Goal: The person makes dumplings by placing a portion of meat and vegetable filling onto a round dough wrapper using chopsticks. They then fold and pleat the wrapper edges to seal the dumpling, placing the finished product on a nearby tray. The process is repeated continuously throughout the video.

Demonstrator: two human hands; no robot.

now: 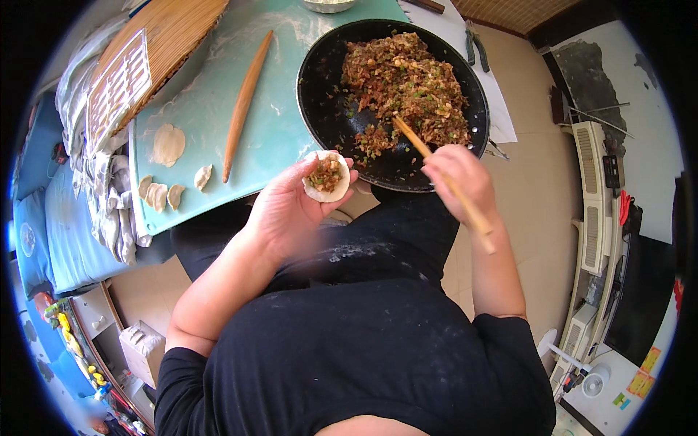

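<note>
In my left hand (pixel 287 200) a round dumpling wrapper (pixel 342 190) lies across the fingers, with a mound of minced filling (pixel 324 175) in its middle. My right hand (pixel 459 182) grips a pair of wooden chopsticks (pixel 422 147), their tips touching the filling in a black pan (pixel 331 142). That brown filling (pixel 407 80), flecked with green, is heaped toward the pan's far side. To the left, a tapered rolling pin (pixel 249 105) rests on the floured green mat (pixel 211 131). Flat wrappers (pixel 169 144) and several folded dumplings (pixel 203 177) lie near the mat's left edge.
A round woven tray (pixel 163 43) stands at the far left beside a crumpled cloth (pixel 116 203). A metal bowl (pixel 329 6) shows at the far edge. Pliers (pixel 476 48) lie right of the pan. A white fan (pixel 592 381) is at lower right.
</note>
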